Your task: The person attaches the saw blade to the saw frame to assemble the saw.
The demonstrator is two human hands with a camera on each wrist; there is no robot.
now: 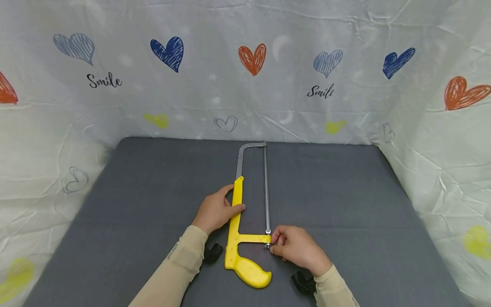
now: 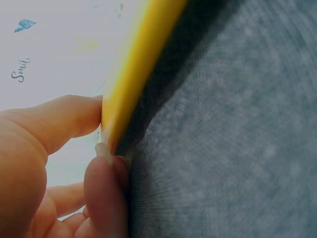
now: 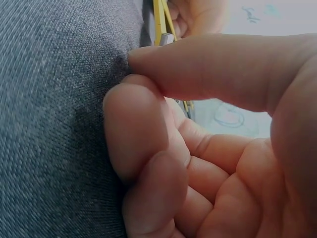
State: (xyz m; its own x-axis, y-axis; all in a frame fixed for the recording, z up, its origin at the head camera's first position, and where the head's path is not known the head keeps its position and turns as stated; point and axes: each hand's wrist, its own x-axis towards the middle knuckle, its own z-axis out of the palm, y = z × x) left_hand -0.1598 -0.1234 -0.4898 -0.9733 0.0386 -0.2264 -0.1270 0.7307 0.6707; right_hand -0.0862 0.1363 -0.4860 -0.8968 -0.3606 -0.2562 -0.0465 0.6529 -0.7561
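Observation:
A hacksaw (image 1: pixel 236 200) with a yellow frame and handle lies on the dark grey cloth, its grip toward me. Along its right side runs the metal blade (image 1: pixel 266 187). My left hand (image 1: pixel 216 211) holds the yellow frame bar between thumb and fingers; in the left wrist view the yellow bar (image 2: pixel 136 74) rises from the fingertips. At the blade's near end, my right hand (image 1: pixel 297 247) pinches the small metal tension nut (image 1: pixel 267 246) with thumb and forefinger. In the right wrist view the fingers (image 3: pixel 136 129) are curled and hide most of the nut.
Grey cloth (image 1: pixel 337 183) covers the table around the saw. White fabric (image 1: pixel 215 89) printed with hearts and words hangs behind and at both sides. Black wrist-camera mounts (image 1: pixel 303 283) sit under the wrists, close to the cloth.

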